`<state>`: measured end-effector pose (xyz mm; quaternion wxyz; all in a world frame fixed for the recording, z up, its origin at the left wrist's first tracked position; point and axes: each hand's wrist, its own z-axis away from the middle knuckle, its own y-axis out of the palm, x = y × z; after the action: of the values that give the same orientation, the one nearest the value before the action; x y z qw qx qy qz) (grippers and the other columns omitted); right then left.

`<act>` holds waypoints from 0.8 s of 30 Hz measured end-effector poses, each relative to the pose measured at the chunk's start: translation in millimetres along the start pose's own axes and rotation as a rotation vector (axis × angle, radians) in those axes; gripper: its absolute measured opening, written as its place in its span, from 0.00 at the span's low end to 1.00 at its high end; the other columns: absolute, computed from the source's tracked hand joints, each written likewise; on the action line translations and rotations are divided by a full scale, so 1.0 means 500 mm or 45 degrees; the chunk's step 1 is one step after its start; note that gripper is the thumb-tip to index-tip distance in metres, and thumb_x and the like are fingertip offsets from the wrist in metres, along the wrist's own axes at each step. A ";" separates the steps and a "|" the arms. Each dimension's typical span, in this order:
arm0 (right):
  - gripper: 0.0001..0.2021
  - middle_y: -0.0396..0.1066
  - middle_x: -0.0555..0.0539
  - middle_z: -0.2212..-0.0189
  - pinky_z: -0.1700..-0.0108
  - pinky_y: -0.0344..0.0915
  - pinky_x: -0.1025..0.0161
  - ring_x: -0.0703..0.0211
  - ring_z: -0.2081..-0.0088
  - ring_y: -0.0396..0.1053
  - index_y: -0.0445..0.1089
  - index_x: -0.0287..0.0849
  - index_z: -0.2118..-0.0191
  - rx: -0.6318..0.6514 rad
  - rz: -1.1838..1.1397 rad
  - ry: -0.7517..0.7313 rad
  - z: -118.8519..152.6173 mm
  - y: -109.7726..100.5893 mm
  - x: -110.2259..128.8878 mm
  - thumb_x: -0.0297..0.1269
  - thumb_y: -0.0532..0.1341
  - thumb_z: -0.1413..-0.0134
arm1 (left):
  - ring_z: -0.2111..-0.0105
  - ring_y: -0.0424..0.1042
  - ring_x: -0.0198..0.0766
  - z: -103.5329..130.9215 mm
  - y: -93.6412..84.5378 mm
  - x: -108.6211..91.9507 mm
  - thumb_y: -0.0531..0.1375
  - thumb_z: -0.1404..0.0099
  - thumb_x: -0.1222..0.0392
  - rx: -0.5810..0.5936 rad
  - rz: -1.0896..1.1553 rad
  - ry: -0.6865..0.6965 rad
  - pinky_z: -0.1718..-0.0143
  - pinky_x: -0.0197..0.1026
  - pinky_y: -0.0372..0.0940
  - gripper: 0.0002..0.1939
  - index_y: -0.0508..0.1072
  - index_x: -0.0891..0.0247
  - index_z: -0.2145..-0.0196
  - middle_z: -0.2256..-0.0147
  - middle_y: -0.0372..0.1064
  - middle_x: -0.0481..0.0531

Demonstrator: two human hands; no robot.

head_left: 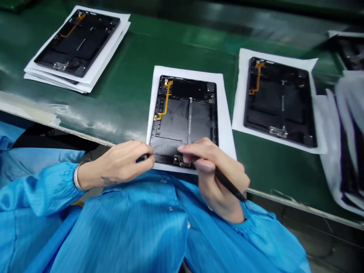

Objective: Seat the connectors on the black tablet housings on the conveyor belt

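Observation:
In front of me an opened tablet (176,129), its inner side facing up, lies on a white sheet (226,125). An orange flat cable (167,100) runs down its upper left, and a small circuit board (179,160) sits at its near edge. My right hand (217,170) grips a slim black pen-like tool (230,185) over that board; the tool's tip is hidden by the fingers. At the tablet's near left corner is my left hand (122,161), thumb and fingers curled together. Something dark shows between them, but I cannot make out what it is.
On the green bench (136,49), another open tablet (78,43) lies on stacked white sheets at far left. A similar tablet (280,102) rests on a sheet to the right. Crumpled whitish sheets (351,125) hang over the bench's front edge at far right.

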<state>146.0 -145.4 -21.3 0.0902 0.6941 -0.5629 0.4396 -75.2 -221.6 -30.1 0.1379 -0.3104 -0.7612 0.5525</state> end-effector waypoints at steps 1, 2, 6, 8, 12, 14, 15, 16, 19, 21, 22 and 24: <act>0.12 0.76 0.45 0.64 0.65 0.68 0.59 0.58 0.66 0.72 0.74 0.43 0.54 0.056 0.019 0.014 -0.001 0.001 0.000 0.37 0.54 0.30 | 0.66 0.73 0.37 -0.001 -0.003 -0.001 0.50 0.25 0.66 -0.008 -0.008 0.042 0.67 0.38 0.68 0.10 0.71 0.66 0.58 0.60 0.74 0.55; 0.10 0.76 0.45 0.63 0.63 0.68 0.59 0.58 0.64 0.72 0.74 0.43 0.54 0.124 0.048 0.022 -0.001 0.003 0.000 0.35 0.54 0.30 | 0.65 0.74 0.38 -0.001 -0.005 -0.001 0.49 0.25 0.67 -0.032 0.003 0.073 0.66 0.39 0.69 0.11 0.71 0.67 0.57 0.60 0.75 0.56; 0.06 0.74 0.46 0.65 0.62 0.67 0.59 0.57 0.63 0.70 0.74 0.41 0.58 0.388 0.231 0.030 -0.002 0.017 -0.008 0.30 0.58 0.34 | 0.60 0.76 0.37 -0.001 -0.002 -0.002 0.51 0.25 0.67 -0.163 0.128 -0.012 0.59 0.38 0.72 0.08 0.69 0.68 0.55 0.59 0.75 0.57; 0.06 0.73 0.46 0.66 0.62 0.65 0.59 0.57 0.64 0.68 0.73 0.41 0.60 0.451 0.281 0.018 -0.001 0.024 -0.014 0.28 0.58 0.35 | 0.60 0.76 0.37 -0.002 0.005 -0.002 0.52 0.26 0.68 -0.208 0.156 -0.056 0.57 0.37 0.72 0.06 0.69 0.68 0.56 0.59 0.75 0.56; 0.07 0.72 0.45 0.67 0.63 0.63 0.59 0.58 0.65 0.67 0.72 0.40 0.62 0.438 0.308 -0.021 0.001 0.030 -0.020 0.25 0.58 0.35 | 0.59 0.75 0.39 -0.001 0.017 0.000 0.52 0.27 0.70 -0.272 0.170 -0.052 0.55 0.39 0.72 0.07 0.69 0.68 0.56 0.59 0.75 0.57; 0.07 0.72 0.45 0.67 0.64 0.63 0.59 0.58 0.66 0.66 0.72 0.40 0.63 0.440 0.321 -0.021 0.001 0.033 -0.020 0.26 0.58 0.35 | 0.59 0.75 0.39 0.002 0.021 0.002 0.50 0.26 0.69 -0.303 0.180 -0.032 0.56 0.40 0.72 0.09 0.70 0.67 0.55 0.59 0.76 0.57; 0.07 0.72 0.46 0.67 0.64 0.63 0.59 0.58 0.66 0.65 0.72 0.40 0.64 0.445 0.326 -0.019 0.001 0.035 -0.020 0.26 0.58 0.36 | 0.59 0.76 0.39 0.004 0.024 0.003 0.49 0.26 0.68 -0.319 0.185 -0.011 0.56 0.40 0.72 0.11 0.70 0.66 0.55 0.59 0.76 0.57; 0.07 0.72 0.46 0.68 0.64 0.63 0.59 0.58 0.66 0.65 0.71 0.41 0.65 0.446 0.332 -0.024 0.002 0.037 -0.020 0.26 0.58 0.36 | 0.59 0.76 0.39 0.006 0.026 0.004 0.49 0.25 0.68 -0.333 0.193 0.009 0.56 0.41 0.73 0.11 0.71 0.66 0.54 0.59 0.76 0.57; 0.09 0.71 0.46 0.68 0.65 0.62 0.60 0.58 0.67 0.63 0.71 0.41 0.66 0.382 0.376 -0.087 0.006 0.044 -0.024 0.23 0.57 0.38 | 0.58 0.76 0.38 0.008 0.029 0.003 0.53 0.26 0.67 -0.387 0.249 -0.078 0.55 0.40 0.73 0.09 0.72 0.65 0.54 0.59 0.76 0.56; 0.10 0.71 0.45 0.68 0.65 0.61 0.60 0.58 0.67 0.63 0.71 0.41 0.66 0.325 0.425 -0.124 0.009 0.049 -0.027 0.21 0.57 0.39 | 0.58 0.75 0.37 0.006 0.027 -0.001 0.58 0.28 0.66 -0.431 0.322 -0.261 0.55 0.39 0.72 0.06 0.72 0.64 0.55 0.59 0.76 0.55; 0.10 0.71 0.45 0.69 0.65 0.61 0.60 0.58 0.67 0.62 0.71 0.41 0.66 0.302 0.447 -0.137 0.010 0.050 -0.028 0.21 0.57 0.40 | 0.58 0.75 0.36 0.004 0.026 -0.003 0.60 0.29 0.65 -0.448 0.361 -0.346 0.55 0.38 0.72 0.05 0.72 0.64 0.55 0.60 0.75 0.55; 0.09 0.71 0.45 0.69 0.66 0.61 0.60 0.58 0.67 0.62 0.71 0.40 0.66 0.268 0.472 -0.166 0.012 0.052 -0.030 0.20 0.58 0.41 | 0.59 0.74 0.35 0.001 0.022 -0.007 0.62 0.31 0.65 -0.466 0.432 -0.435 0.55 0.37 0.71 0.05 0.73 0.64 0.56 0.61 0.74 0.54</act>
<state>126.9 -147.8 -45.0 -0.1017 0.6112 -0.6364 0.4593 -69.3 -222.1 -40.2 -0.1446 -0.3552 -0.7977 0.4654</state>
